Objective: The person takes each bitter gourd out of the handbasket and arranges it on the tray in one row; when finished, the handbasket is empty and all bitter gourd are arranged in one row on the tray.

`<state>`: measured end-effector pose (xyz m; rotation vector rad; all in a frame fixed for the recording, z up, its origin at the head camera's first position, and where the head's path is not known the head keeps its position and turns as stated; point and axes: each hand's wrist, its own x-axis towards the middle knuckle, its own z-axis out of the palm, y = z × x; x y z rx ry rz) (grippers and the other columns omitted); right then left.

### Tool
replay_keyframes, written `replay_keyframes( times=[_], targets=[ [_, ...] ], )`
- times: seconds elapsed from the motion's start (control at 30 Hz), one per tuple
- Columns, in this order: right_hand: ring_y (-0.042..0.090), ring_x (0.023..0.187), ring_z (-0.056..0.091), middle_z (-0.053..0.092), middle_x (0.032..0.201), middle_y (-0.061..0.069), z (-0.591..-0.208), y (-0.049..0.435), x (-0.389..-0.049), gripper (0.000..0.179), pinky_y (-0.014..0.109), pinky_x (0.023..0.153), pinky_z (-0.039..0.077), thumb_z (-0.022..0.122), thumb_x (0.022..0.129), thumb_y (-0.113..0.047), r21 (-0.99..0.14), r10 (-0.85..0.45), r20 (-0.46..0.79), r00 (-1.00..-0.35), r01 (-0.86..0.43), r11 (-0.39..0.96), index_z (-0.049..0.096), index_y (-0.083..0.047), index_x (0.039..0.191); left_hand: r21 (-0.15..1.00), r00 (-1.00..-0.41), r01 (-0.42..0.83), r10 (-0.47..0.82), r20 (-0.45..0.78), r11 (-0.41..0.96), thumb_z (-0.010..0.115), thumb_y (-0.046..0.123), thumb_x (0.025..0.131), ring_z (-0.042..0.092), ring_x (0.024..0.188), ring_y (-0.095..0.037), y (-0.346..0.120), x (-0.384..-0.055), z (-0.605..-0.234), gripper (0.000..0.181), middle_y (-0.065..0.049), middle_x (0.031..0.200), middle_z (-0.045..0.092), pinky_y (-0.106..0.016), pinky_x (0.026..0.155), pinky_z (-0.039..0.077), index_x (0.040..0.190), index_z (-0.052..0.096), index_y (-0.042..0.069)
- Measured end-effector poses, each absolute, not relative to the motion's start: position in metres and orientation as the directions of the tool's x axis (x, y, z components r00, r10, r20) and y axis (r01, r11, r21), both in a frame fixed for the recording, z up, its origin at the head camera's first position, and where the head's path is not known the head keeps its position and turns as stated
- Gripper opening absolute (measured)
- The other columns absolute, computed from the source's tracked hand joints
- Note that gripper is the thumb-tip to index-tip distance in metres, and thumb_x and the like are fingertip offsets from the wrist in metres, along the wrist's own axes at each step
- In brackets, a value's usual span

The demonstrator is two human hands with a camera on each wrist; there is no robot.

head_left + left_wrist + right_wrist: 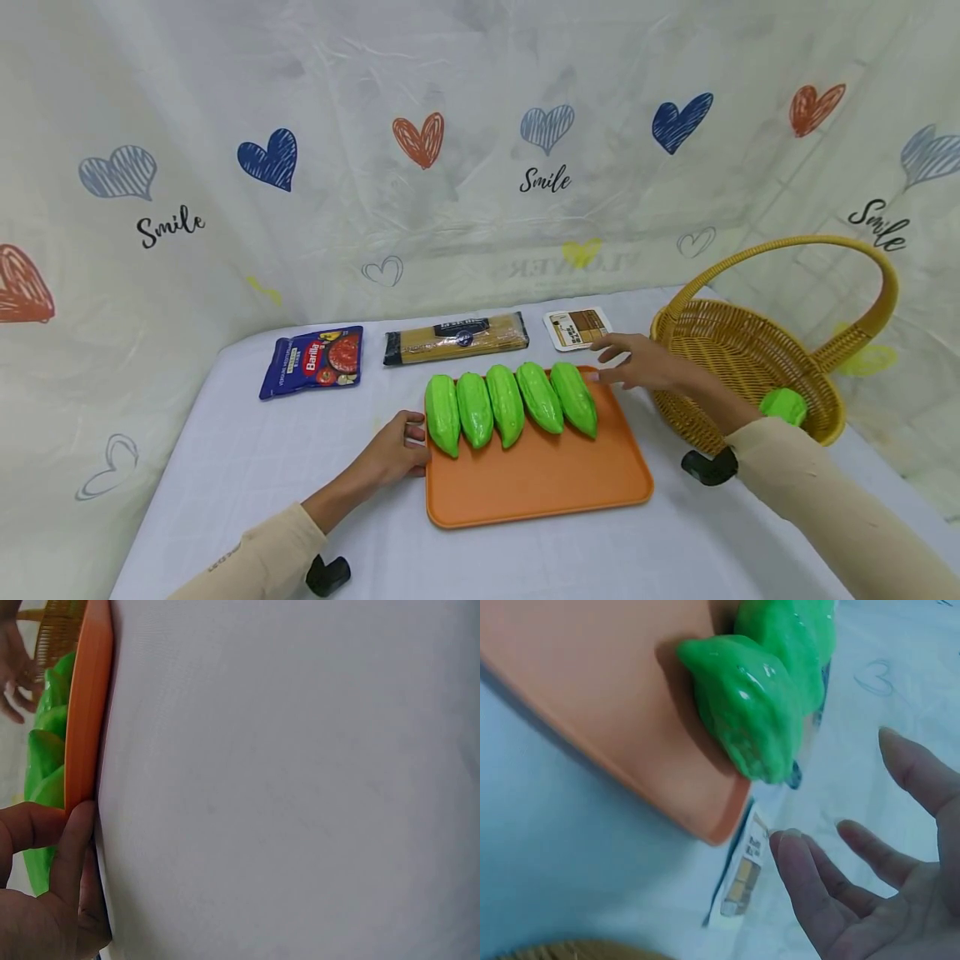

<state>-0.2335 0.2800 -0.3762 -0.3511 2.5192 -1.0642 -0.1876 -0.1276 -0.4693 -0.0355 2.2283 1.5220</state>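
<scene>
My left hand holds the left edge of an orange tray; in the left wrist view its thumb and a finger pinch the rim. Several glossy green tapered vegetables, bitter-melon-like, lie side by side along the tray's back half. Near the tray's back right corner hovers my right hand, its fingers spread and holding nothing. In the right wrist view this hand is apart from the closest green vegetable.
A wicker basket with a tall handle stands at the right, a green vegetable inside. Behind the tray lie a blue Barilla pouch, a pack of spaghetti and a flat white-and-brown packet. A printed curtain hangs behind the table.
</scene>
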Motion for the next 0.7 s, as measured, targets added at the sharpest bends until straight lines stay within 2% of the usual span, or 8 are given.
replay_keyframes(
  times=[0.13,0.3,0.5,0.6,0.7],
  targets=[
    [0.038,0.113,0.064,0.050,0.139,0.033,-0.368,0.289,-0.225,0.068,0.047,0.084,0.061,0.071,0.093,-0.031,-0.721,-0.377,-0.258,-0.889,-0.083,0.688,0.043,0.002,0.145,0.881,-0.903,-0.260,0.224,-0.366,0.395,0.068,-0.001,0.081,0.062,0.102,-0.024,-0.128,-0.188,-0.469,0.065,-0.016,0.119,0.053,-0.034,0.073,0.064,0.140,0.043,-0.001],
    [0.040,0.115,0.063,0.055,0.136,0.031,-0.360,0.304,-0.215,0.063,0.042,0.082,0.062,0.070,0.093,-0.030,-0.700,-0.420,-0.231,-0.878,-0.150,0.698,0.047,0.002,0.142,0.880,-0.903,-0.256,0.226,-0.366,0.400,0.068,-0.001,0.081,0.062,0.102,-0.024,-0.128,-0.187,-0.468,0.065,-0.017,0.120,0.053,-0.034,0.073,0.064,0.140,0.043,-0.001],
    [0.034,0.116,0.063,0.063,0.128,0.015,-0.354,0.331,-0.206,0.055,0.030,0.085,0.058,0.071,0.093,-0.030,-0.679,-0.458,-0.201,-0.866,-0.213,0.702,0.053,-0.007,0.139,0.871,-0.902,-0.258,0.219,-0.372,0.419,0.069,0.000,0.082,0.063,0.101,-0.023,-0.128,-0.188,-0.468,0.064,-0.016,0.120,0.054,-0.033,0.073,0.063,0.141,0.043,0.000],
    [0.034,0.118,0.062,0.063,0.129,0.012,-0.351,0.343,-0.201,0.052,0.026,0.086,0.058,0.070,0.094,-0.029,-0.689,-0.481,-0.205,-0.852,-0.223,0.689,0.054,-0.009,0.139,0.869,-0.901,-0.259,0.218,-0.374,0.422,0.069,0.000,0.082,0.063,0.101,-0.023,-0.127,-0.188,-0.468,0.064,-0.016,0.119,0.054,-0.033,0.073,0.063,0.141,0.043,0.000],
    [0.026,0.116,0.063,0.062,0.130,0.012,-0.346,0.356,-0.195,0.051,0.024,0.086,0.057,0.068,0.095,-0.028,-0.684,-0.500,-0.213,-0.839,-0.237,0.690,0.052,-0.009,0.140,0.868,-0.901,-0.260,0.217,-0.376,0.423,0.069,0.000,0.082,0.063,0.101,-0.023,-0.127,-0.188,-0.469,0.064,-0.016,0.119,0.054,-0.033,0.073,0.063,0.141,0.043,0.000]
  ],
)
